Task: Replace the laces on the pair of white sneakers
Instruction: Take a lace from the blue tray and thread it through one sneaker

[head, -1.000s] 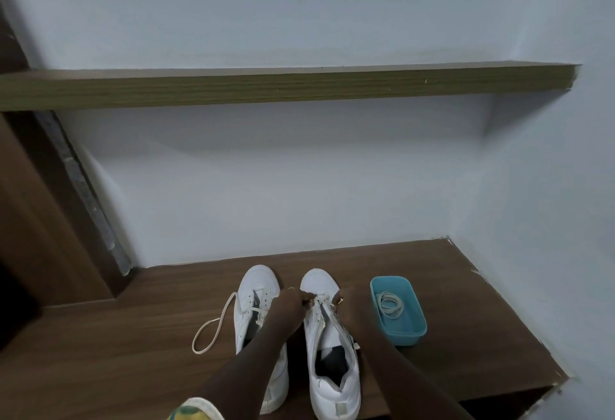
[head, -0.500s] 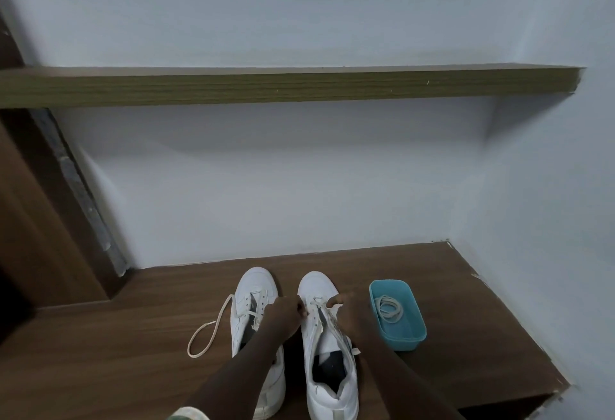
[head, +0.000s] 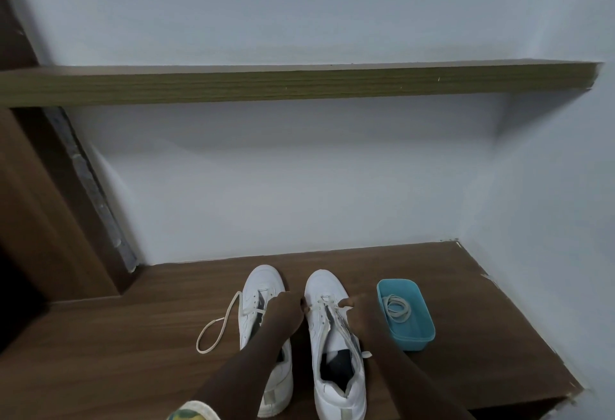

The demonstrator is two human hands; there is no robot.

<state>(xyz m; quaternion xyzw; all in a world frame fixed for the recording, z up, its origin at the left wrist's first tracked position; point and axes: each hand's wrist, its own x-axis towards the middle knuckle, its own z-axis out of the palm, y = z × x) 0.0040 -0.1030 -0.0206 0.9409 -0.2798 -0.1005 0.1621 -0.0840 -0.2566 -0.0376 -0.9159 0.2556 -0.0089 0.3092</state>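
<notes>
Two white sneakers stand side by side on a wooden surface, toes pointing away from me. My left hand point(head: 285, 311) and my right hand point(head: 361, 311) both pinch the lace at the lowest eyelets of the right sneaker point(head: 327, 289). The left sneaker point(head: 263, 281) is partly under my left forearm; a loose lace point(head: 216, 329) loops out from it to the left. A coiled lace point(head: 397, 308) lies in a small blue tray point(head: 416, 336) to the right of the shoes.
The wooden surface point(head: 133, 353) ends in a front edge at the lower right. A white wall rises close behind and on the right. A wooden shelf point(head: 299, 83) runs overhead. A brown panel point(head: 40, 220) stands on the left.
Both hands have stayed at the right sneaker's lowest eyelets and drawn slightly apart across the lace. The view has shifted a little.
</notes>
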